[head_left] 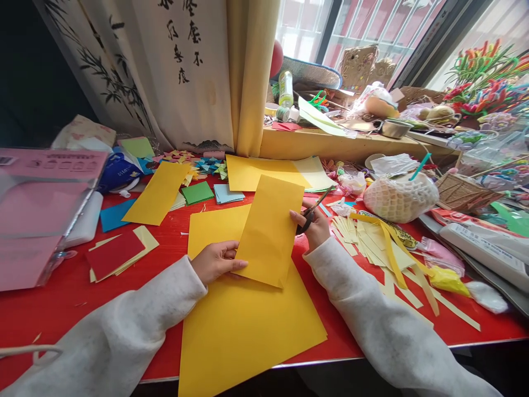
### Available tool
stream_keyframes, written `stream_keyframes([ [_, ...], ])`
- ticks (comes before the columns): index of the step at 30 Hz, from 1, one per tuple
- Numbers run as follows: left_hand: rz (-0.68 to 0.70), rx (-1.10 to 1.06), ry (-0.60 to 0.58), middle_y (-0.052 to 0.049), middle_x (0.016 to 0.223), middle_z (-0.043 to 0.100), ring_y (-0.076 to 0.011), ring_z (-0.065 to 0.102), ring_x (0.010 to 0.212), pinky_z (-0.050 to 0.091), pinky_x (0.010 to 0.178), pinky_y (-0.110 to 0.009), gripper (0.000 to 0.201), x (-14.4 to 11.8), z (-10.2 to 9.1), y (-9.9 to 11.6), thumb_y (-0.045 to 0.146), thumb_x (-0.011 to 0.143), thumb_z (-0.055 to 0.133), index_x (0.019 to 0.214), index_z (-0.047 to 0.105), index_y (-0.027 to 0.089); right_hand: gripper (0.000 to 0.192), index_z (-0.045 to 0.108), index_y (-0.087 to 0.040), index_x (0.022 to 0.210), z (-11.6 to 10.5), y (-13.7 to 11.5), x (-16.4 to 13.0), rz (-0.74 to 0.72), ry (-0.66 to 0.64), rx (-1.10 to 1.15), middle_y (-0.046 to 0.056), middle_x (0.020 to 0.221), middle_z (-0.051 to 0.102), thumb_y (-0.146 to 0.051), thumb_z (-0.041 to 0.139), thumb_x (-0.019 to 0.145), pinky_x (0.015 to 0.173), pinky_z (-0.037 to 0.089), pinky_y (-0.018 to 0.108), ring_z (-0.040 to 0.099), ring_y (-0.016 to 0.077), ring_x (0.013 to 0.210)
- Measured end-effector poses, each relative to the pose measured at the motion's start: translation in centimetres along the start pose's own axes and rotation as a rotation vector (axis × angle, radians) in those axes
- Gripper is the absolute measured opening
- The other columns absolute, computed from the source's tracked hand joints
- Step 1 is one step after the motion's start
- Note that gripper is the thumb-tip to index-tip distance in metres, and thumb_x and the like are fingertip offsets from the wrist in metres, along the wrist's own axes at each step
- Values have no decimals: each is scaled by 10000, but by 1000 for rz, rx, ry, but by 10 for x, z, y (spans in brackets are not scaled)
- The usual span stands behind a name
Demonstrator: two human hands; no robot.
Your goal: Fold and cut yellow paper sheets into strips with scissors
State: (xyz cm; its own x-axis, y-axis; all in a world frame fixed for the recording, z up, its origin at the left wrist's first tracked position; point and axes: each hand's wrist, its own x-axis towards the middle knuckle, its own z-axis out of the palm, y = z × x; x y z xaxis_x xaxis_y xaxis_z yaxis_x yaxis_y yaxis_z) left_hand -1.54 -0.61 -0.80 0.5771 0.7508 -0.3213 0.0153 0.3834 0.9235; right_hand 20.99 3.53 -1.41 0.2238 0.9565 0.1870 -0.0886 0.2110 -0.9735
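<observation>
Paper strip (270, 231), orange-yellow, rect., flat; left hand (215, 260) fingers pinching edge; right hand (316, 225) fingers thru scissors (314, 212).

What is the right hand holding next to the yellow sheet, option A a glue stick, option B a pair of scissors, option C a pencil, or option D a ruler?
B: the right hand grips a pair of scissors at the right edge of the yellow sheet, which the left hand pinches at its lower left edge.
</observation>
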Motion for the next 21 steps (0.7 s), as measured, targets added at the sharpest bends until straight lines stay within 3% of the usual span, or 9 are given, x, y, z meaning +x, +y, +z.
stream_keyframes([
  [6,1,-33,-58,-80,934,616,-268,546,910,448,753,-393,390,0,0,-2,213,631,631,993,501,146,431,507,-186,895,-2,0,0,-9,-21,48,-52,567,523,-318,680,522,472,427,243,524,106,515],
  [10,3,-38,-80,-52,833,634,-228,587,814,465,696,-341,458,0,-1,-1,208,617,645,1034,460,161,431,507,-194,909,-2,3,0,40,-86,59,-42,610,550,-307,677,530,515,446,262,545,119,553],
  [15,50,60,154,-11,667,623,-156,598,618,485,526,-250,318,6,-9,2,315,658,598,916,510,151,425,509,-188,843,5,10,-7,212,-281,5,-64,550,501,-287,700,476,446,398,227,503,96,479],
  [21,208,55,510,3,686,598,-130,577,621,507,511,-231,283,12,-21,4,332,589,642,791,562,150,418,470,-192,834,16,10,-22,286,-457,-98,-100,509,376,-267,691,487,374,281,176,377,40,406],
])
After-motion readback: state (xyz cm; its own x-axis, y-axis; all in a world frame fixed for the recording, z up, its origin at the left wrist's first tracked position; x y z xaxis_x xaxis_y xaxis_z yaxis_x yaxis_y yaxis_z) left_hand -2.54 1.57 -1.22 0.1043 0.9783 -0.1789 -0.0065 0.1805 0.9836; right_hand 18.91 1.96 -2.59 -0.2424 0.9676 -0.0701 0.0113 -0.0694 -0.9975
